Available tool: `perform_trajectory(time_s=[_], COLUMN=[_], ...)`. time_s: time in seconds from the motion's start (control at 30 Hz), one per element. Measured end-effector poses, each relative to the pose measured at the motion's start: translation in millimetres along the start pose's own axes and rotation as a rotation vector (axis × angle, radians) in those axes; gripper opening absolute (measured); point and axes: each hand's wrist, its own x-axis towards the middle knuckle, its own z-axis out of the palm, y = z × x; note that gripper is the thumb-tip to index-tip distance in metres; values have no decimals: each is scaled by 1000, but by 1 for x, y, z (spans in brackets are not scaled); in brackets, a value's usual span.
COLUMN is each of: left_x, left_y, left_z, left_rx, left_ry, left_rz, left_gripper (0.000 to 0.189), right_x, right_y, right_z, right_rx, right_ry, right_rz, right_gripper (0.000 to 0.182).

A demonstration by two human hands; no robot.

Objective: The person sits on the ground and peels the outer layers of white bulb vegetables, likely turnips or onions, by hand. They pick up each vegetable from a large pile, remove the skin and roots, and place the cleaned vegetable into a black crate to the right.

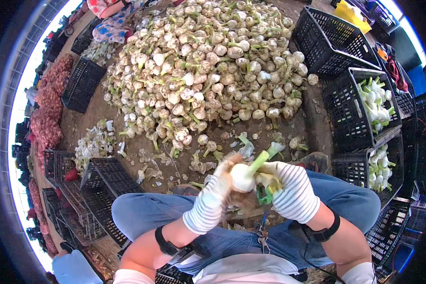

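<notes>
A white garlic bulb with a short green stem is gripped in my left hand, which wears a striped knit glove and is partly blurred. Close by on the right, my right hand, gloved the same way, is closed around peeled outer leaves and something green beside the bulb. Whether it also holds a tool, I cannot tell. Beyond both hands lies a large heap of garlic bulbs, many with soil-stained skins and cut stems. Loose husks are scattered on the ground in front of me.
Black plastic crates with cleaned bulbs stand at the right, an empty-looking crate beyond them. More crates and a peel pile lie left, near red net sacks. Another person is at the upper left, another lower left.
</notes>
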Motion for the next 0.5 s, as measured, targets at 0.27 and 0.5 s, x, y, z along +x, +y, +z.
perform_trajectory(time_s=[0.27,0.5], left_x=[-6,-9], left_y=[1,9], left_z=[-3,2], left_rx=[622,174], left_ry=[-13,-202], left_rz=[454,274], left_gripper=[63,82], right_x=[-6,-5], right_y=[0,-7], right_z=[6,-6], right_rx=[-52,-76], right_ry=[91,153], right_rz=[-17,-99], right_gripper=[19,22])
